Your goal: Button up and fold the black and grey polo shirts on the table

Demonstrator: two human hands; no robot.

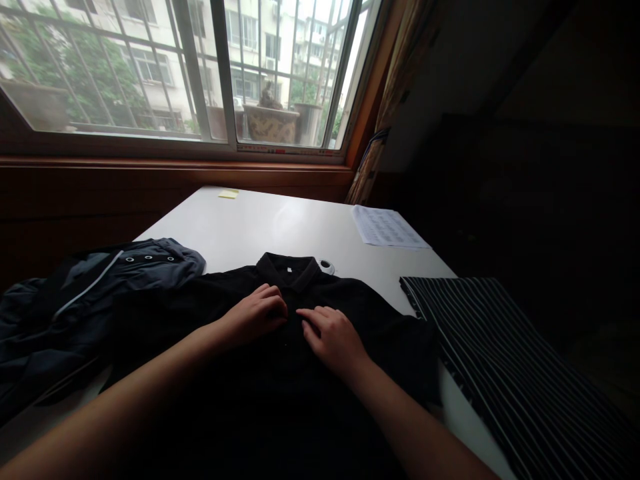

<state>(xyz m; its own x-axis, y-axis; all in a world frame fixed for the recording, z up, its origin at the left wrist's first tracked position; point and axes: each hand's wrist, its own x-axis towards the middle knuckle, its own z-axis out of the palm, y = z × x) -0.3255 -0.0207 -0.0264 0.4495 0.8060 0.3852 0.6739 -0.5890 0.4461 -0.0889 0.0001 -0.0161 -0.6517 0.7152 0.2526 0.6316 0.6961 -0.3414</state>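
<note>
A black polo shirt point(350, 300) lies spread front up, its collar point(295, 270) pointing towards the window. Just below the collar, my left hand point(257, 311) is at the button placket, fingers curled and closed against the cloth; the fingertips are hard to see in the dark. Across the placket, my right hand point(334, 335) rests low on the shirt's chest. Its index finger is stretched towards the placket, with the thumb apart from it. A narrow gap separates the two hands. The lower part of the shirt is lost in shadow.
The shirt lies on a white table point(280, 220). To the left is a heap of dark blue-grey clothing point(165, 260); to the right, a dark striped cloth point(480, 320). Printed papers point(390, 227), a yellow note point(229, 194) and a round white-rimmed object point(327, 267) lie farther back.
</note>
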